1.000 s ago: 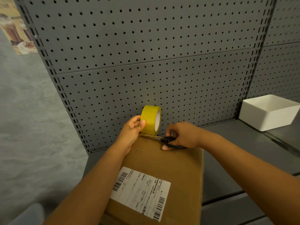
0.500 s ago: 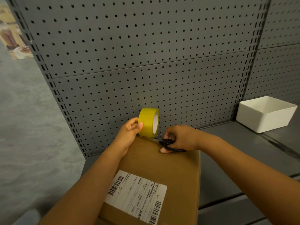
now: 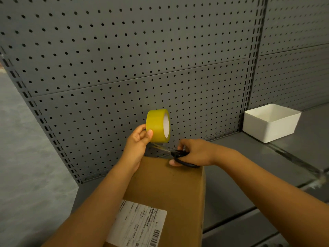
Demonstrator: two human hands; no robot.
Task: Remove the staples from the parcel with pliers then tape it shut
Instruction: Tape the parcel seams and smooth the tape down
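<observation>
A brown cardboard parcel (image 3: 169, 189) with a white shipping label (image 3: 137, 225) lies on the grey shelf in front of me. My left hand (image 3: 138, 139) grips a roll of yellow tape (image 3: 157, 125), held upright just above the parcel's far edge. A short clear strip of tape runs from the roll down toward the parcel. My right hand (image 3: 192, 154) holds black-handled scissors (image 3: 181, 158) at the far edge, their blades at the tape strip. Whether the strip is cut through I cannot tell.
A grey pegboard wall (image 3: 142, 59) rises right behind the parcel. A white open bin (image 3: 270, 122) stands on the shelf (image 3: 240, 175) at the back right. Grey floor (image 3: 23, 166) lies to the left.
My left hand has lifted the tape roll a little higher above the parcel's far edge. The right hand with the scissors stays at that edge. The view has shifted slightly.
</observation>
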